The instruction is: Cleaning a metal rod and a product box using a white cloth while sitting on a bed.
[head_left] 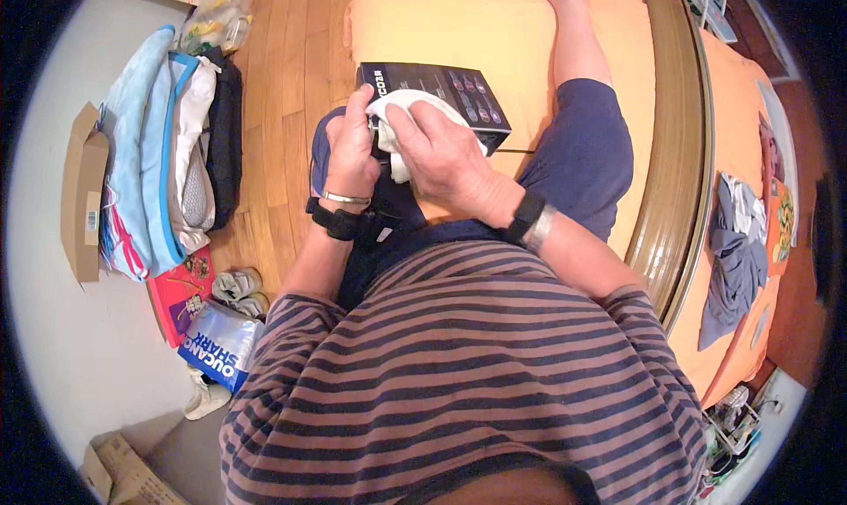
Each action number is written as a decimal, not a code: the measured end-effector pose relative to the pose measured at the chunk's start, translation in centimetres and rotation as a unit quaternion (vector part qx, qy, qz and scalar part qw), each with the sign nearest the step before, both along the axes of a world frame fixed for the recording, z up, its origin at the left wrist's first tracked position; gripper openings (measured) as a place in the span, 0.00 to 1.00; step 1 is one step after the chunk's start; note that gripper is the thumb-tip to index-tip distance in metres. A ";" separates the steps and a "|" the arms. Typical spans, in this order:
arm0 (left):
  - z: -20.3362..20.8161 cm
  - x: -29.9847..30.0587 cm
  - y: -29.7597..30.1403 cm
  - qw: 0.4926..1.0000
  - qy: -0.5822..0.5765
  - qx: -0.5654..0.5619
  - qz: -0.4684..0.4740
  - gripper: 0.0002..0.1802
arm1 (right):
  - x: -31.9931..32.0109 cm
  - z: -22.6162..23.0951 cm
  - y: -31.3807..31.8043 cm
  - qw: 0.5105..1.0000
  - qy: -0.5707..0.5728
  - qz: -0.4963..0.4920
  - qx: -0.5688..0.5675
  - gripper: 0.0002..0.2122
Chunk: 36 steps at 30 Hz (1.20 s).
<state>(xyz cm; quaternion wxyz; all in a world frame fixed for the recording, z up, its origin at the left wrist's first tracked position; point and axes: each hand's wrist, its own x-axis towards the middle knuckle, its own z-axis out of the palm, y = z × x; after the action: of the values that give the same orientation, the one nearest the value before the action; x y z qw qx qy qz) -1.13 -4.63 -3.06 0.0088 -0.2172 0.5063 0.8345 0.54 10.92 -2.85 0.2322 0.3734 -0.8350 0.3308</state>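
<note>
A black box with small printed pictures rests in front of me, by my lap. Its near left end is in my left hand, with the thumb pointing up along the edge. My right hand is closed on a white cloth, pressed against the same end of the box. The cloth drapes over the box's near edge and hangs down between both hands. My right palm and the cloth hide part of the box's near side.
My bare leg lies across the orange bedding. A mirror-edged panel stands at the right. To the left, folded blue and white textiles, a cardboard box, shoes and a blue-and-white bag sit along the wall beside the wooden floor.
</note>
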 end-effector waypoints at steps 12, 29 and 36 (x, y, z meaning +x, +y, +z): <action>-0.1 0.0 0.8 1.000 -0.013 -0.003 0.003 0.18 | -2.1 -3.4 5.3 0.960 -0.127 -0.235 0.084 0.13; 1.9 0.0 0.4 0.960 -0.007 -0.250 -0.129 0.22 | -5.7 -9.7 9.8 0.850 -0.435 -0.270 -0.126 0.13; 0.8 0.4 -2.3 0.982 0.006 -0.148 -0.117 0.21 | -5.1 -10.7 8.6 0.681 -0.587 -0.128 -0.418 0.10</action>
<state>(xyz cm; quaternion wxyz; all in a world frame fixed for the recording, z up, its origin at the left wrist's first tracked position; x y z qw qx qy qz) -0.75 -6.91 -2.28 0.0715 -0.1501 0.6460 0.7450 -4.61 19.56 -13.51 -0.1336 -0.1442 -0.6144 0.7641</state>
